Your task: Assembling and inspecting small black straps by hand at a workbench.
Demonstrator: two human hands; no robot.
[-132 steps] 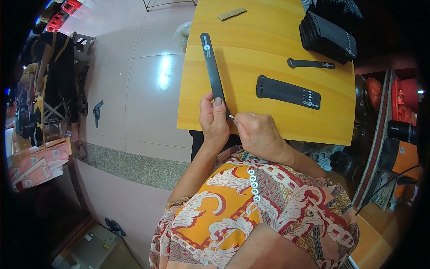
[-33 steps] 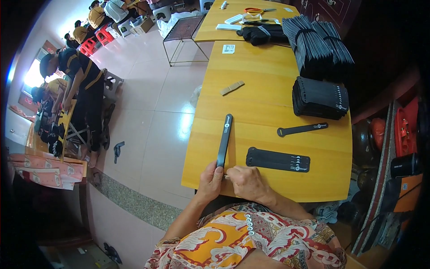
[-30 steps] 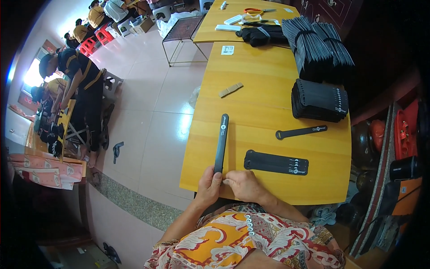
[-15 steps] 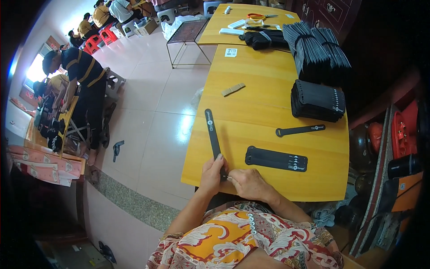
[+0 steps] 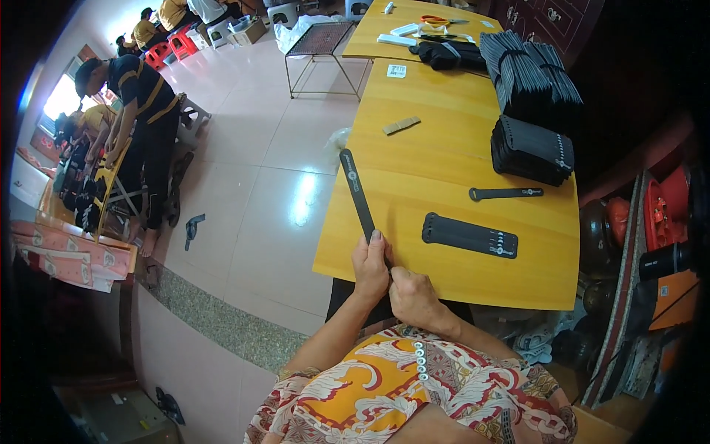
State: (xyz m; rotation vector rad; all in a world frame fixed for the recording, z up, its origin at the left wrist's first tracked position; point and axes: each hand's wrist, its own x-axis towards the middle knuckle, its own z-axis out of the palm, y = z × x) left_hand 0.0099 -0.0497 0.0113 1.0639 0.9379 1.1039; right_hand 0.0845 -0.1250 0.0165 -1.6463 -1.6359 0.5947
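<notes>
A long black strap (image 5: 358,191) with a rounded tip and pale print slants up and to the left over the table's near left edge. My left hand (image 5: 371,268) is closed around its lower part, with the thumb lying along the top face. Close against it, my right hand (image 5: 416,297) is closed in a pinch at the strap's lower end; what lies inside those fingers is hidden. To the right of my hands lies a neat stack of black straps (image 5: 470,234). Behind that stack is a single black strap (image 5: 506,194) with a rounded head.
On the yellow table (image 5: 436,166) are a thick black stack (image 5: 531,150), banded grey-black bundles (image 5: 515,70), a tan folded piece (image 5: 401,126) and orange-handled scissors (image 5: 442,21). A wire-legged stool (image 5: 320,41) stands beyond. At left, a person (image 5: 144,96) bends over another table.
My view has shifted, so the table sits higher and further right. Both hands still grip the strap, and my right hand has come up closer against my left.
</notes>
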